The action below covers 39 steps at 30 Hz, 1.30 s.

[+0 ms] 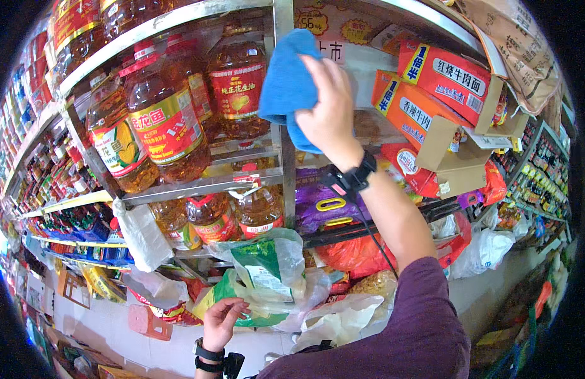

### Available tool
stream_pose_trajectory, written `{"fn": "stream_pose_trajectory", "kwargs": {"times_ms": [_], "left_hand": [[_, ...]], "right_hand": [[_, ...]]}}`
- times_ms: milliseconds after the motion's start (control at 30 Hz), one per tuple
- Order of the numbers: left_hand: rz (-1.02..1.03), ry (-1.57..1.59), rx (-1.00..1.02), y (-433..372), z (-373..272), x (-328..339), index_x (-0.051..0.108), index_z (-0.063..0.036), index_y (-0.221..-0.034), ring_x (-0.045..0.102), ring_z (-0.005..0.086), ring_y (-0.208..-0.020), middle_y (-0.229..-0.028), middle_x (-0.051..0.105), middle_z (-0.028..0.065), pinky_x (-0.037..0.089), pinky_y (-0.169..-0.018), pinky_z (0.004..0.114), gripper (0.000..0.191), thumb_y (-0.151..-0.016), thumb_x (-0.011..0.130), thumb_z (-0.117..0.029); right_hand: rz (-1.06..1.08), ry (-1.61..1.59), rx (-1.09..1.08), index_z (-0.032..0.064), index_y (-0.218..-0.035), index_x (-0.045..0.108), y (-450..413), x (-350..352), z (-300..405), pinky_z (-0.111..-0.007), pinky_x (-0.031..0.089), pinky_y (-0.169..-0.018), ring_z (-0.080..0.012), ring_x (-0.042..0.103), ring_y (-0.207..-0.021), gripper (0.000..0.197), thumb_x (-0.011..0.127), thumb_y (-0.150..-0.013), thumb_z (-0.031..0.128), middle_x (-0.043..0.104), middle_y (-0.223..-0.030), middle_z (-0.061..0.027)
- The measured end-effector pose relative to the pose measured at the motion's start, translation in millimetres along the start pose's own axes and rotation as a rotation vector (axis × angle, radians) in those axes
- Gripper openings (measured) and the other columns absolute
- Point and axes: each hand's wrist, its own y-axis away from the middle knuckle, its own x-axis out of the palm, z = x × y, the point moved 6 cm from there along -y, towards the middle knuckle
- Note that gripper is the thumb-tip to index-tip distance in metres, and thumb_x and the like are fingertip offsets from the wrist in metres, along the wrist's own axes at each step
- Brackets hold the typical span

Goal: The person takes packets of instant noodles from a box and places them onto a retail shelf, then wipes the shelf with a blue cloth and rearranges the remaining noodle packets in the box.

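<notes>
My right hand [331, 106] is raised and grips a folded blue cloth [290, 87], which lies against the upright metal post [286, 189] of a shelf rack. To the left of the cloth a large bottle of peanut oil [239, 80] stands on the rack, and beside it is a big oil bottle with a red and gold label [166, 123]. Low in the view, my left hand [224, 318] hangs with bent fingers and nothing seen in it, just left of green and clear plastic bags [268, 265].
At right, opened noodle cartons [446, 90] jut from the shelf above purple packs [321, 196]. A white plastic bag [143, 237] hangs at the rack's left corner. A pink plastic stool [149, 322] stands on the floor at lower left. Bottles fill the shelves [69, 161] farther left.
</notes>
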Motion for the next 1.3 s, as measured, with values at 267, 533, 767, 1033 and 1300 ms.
{"fn": "stream_pose_trajectory", "kwargs": {"times_ms": [267, 533, 767, 1033, 1300], "left_hand": [[-0.048, -0.029, -0.043, 16.6, 4.5, -18.0, 0.058, 0.006, -0.108, 0.066, 0.0202, -0.084, -0.096, 0.067, 0.0152, 0.054, -0.072, 0.03, 0.019, -0.093, 0.054, -0.006], [0.005, -0.018, -0.062, 13.2, 12.8, -15.9, 0.059, 0.0047, -0.108, 0.066, 0.0204, -0.084, -0.097, 0.067, 0.0146, 0.054, -0.072, 0.03, 0.019, -0.093, 0.054, -0.008], [0.087, 0.023, -0.066, 7.5, 12.5, -7.4, 0.059, 0.0041, -0.107, 0.065, 0.0196, -0.084, -0.097, 0.067, 0.0139, 0.053, -0.071, 0.029, 0.019, -0.093, 0.055, -0.008], [0.196, 0.055, -0.034, 3.7, 17.6, -11.9, 0.061, 0.0057, -0.102, 0.065, 0.0195, -0.084, -0.096, 0.067, 0.0133, 0.053, -0.072, 0.03, 0.02, -0.095, 0.052, -0.011], [0.36, 0.205, -0.056, 5.6, 56.1, 15.2, 0.062, 0.0054, -0.1, 0.065, 0.0185, -0.083, -0.094, 0.067, 0.013, 0.053, -0.072, 0.03, 0.02, -0.095, 0.053, -0.012]], "right_hand": [[0.228, 0.129, 0.047, 0.0164, -0.118, 0.055, 102.8, 24.8, 1.4, -0.051, 0.039, -0.094, -0.0426, 0.044, -0.11, 0.06, 0.075, -0.061, 0.016, 0.042, -0.121, -0.0222], [0.507, 0.1, 0.154, 0.0173, -0.112, 0.059, 250.7, 30.8, 1.5, -0.05, 0.039, -0.095, -0.0412, 0.044, -0.113, 0.05, 0.072, -0.063, 0.014, 0.043, -0.123, -0.0193], [0.624, 0.128, 0.371, 0.0096, -0.109, 0.058, 291.7, -43.4, -7.3, -0.044, 0.042, -0.091, -0.0388, 0.047, -0.106, 0.053, 0.066, -0.058, 0.004, 0.049, -0.114, -0.0179], [0.898, 0.356, 0.658, 0.007, -0.118, 0.054, 315.3, -194.7, 20.9, -0.044, 0.048, -0.087, -0.0388, 0.056, -0.1, 0.057, 0.066, -0.062, 0.009, 0.058, -0.11, -0.0183], [0.838, 0.774, 0.896, 0.0065, -0.114, 0.053, 372.8, -361.8, 58.5, -0.048, 0.05, -0.076, -0.0405, 0.062, -0.084, 0.047, 0.064, -0.07, 0.02, 0.063, -0.09, -0.0215]]}}
